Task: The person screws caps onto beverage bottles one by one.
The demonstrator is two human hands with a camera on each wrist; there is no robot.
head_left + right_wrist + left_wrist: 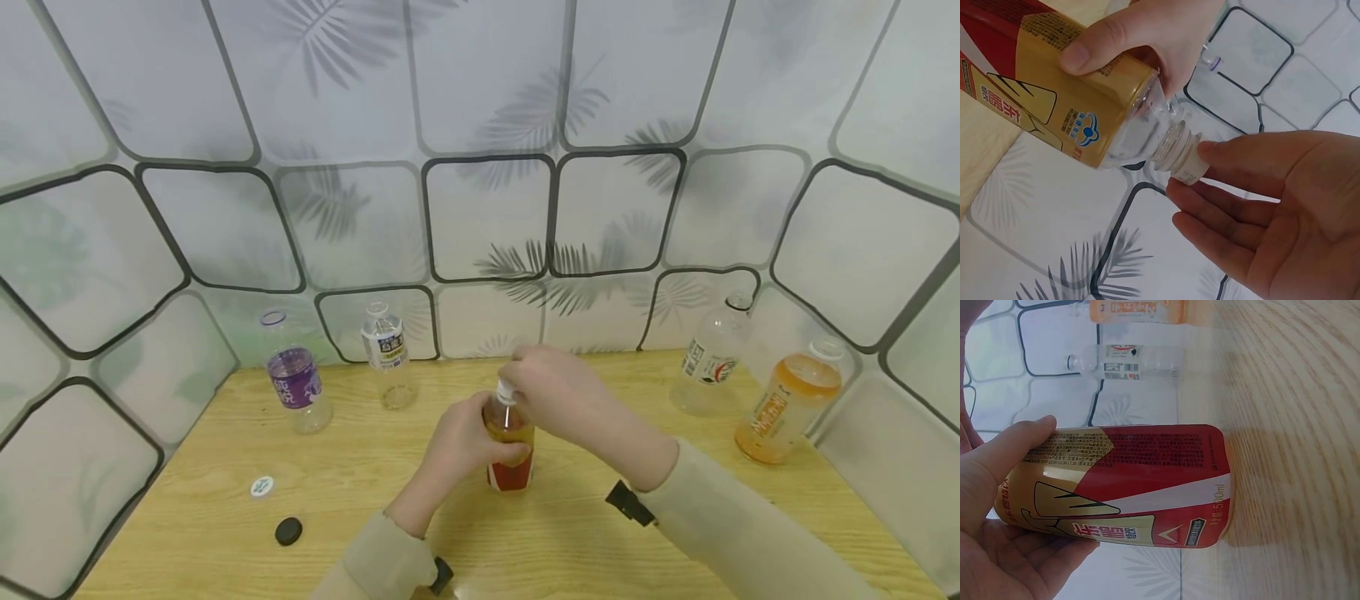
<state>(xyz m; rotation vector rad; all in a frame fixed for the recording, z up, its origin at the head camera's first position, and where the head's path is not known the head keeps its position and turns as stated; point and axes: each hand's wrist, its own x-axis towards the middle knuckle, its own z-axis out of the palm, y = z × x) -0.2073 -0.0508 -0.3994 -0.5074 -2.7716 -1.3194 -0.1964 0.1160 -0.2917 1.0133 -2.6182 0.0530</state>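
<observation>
A bottle [511, 454] with a red and gold label [1141, 487] stands upright on the wooden table [360, 500] in the middle. My left hand [468, 442] grips its body, thumb [1019, 444] across the label. My right hand [534, 385] comes from above and pinches the white cap [1186, 165] between thumb and fingers [1222, 209]. The cap sits on the bottle's neck. The drink inside looks amber.
At the back left stand a purple-labelled bottle [297, 385] and a clear one [387, 356], both without caps. At the right are a clear bottle [712, 358] and an orange drink bottle [787, 407]. A white cap [262, 486] and a black cap [288, 530] lie front left. Panelled walls surround the table.
</observation>
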